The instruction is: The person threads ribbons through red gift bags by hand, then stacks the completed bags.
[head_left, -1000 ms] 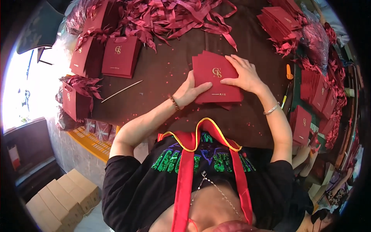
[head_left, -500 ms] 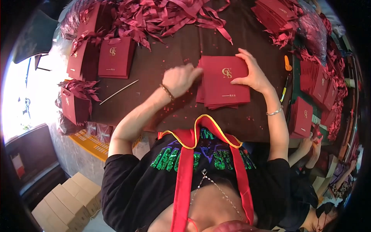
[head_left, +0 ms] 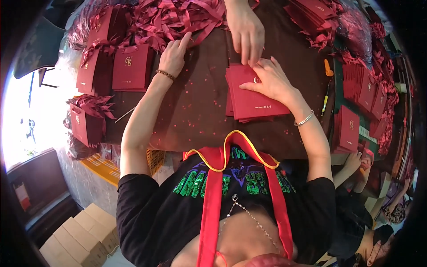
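A stack of flat dark-red paper bags (head_left: 262, 104) with gold marks lies in front of me. My right hand (head_left: 272, 82) rests on the top bag, thumb stretched across its face and fingers spread toward the far edge. At that edge, another person's hand (head_left: 247, 38) comes in from the far side, its fingertips close to mine; whether it grips a bag is hidden. My left hand (head_left: 172, 57) is open at the near edge of a heap of dark-red ribbons (head_left: 178, 20), index finger extended, with nothing visible in it.
Finished-looking red bags with ribbons (head_left: 130, 66) stand at the left. More bags (head_left: 349, 129) line the right side. An orange-handled tool (head_left: 328, 67) and a yellow pen-like tool (head_left: 325, 102) lie right of the stack. A thin stick (head_left: 124, 114) lies by my left forearm. Cartons (head_left: 82, 231) sit lower left.
My left hand has moved from the stack's left edge up to the ribbons. My right hand has slid left onto the top bag. The other person's hand has come in from the far side.
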Demonstrator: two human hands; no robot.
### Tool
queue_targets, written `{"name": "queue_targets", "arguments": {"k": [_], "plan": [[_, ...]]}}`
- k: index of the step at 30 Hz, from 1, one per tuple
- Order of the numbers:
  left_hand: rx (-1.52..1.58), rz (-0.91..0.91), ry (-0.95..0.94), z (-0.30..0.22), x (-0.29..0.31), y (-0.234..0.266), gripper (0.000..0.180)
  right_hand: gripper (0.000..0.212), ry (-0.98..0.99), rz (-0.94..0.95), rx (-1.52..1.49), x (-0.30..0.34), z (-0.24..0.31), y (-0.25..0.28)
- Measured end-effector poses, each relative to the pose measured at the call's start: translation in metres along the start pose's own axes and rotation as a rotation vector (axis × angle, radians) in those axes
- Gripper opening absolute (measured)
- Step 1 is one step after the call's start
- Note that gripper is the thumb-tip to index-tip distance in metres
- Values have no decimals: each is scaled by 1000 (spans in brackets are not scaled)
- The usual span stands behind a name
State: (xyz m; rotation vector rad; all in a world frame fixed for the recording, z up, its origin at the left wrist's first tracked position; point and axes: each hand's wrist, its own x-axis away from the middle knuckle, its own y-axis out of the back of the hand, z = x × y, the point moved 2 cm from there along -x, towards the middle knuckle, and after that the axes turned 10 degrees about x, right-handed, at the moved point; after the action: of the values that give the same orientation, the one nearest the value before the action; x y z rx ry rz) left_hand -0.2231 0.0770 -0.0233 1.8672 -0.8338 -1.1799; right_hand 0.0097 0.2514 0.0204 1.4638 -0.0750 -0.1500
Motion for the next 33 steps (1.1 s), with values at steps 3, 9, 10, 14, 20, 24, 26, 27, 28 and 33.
{"name": "queue_targets", "arguments": {"k": [3,9,10,14,20,24,26,27,28,33], "plan": [[23,-69,-31,-6,3,11,53,69,13,2,-87,-3,-2,3],[460,-255,98,-43,-2,48,14,45,-36,-195,-408,7,-27,-5],[553,-318,133,-53,0,54,10,39,-50,-224,-424,10,-36,5],[371,-446,112,-70,14,76,13,27,-396,-423,-822,28,-67,5],[297,-281,-75,-100,29,67,20,26,-493,-396,-968,50,-61,2],[285,-188,77,-60,35,37,30,25,-562,-583,-1014,57,-59,-3],[111,262,98,-43,45,21,45,26,-611,-638,-1016,68,-63,-8],[62,273,-12,-42,53,15,55,26,-632,-656,-1070,74,-64,-12],[52,258,-45,-40,59,11,56,26,-709,-606,-1097,80,-63,-15],[-11,257,-126,-42,66,12,46,24,-738,-589,-1145,105,-63,-35]]}}
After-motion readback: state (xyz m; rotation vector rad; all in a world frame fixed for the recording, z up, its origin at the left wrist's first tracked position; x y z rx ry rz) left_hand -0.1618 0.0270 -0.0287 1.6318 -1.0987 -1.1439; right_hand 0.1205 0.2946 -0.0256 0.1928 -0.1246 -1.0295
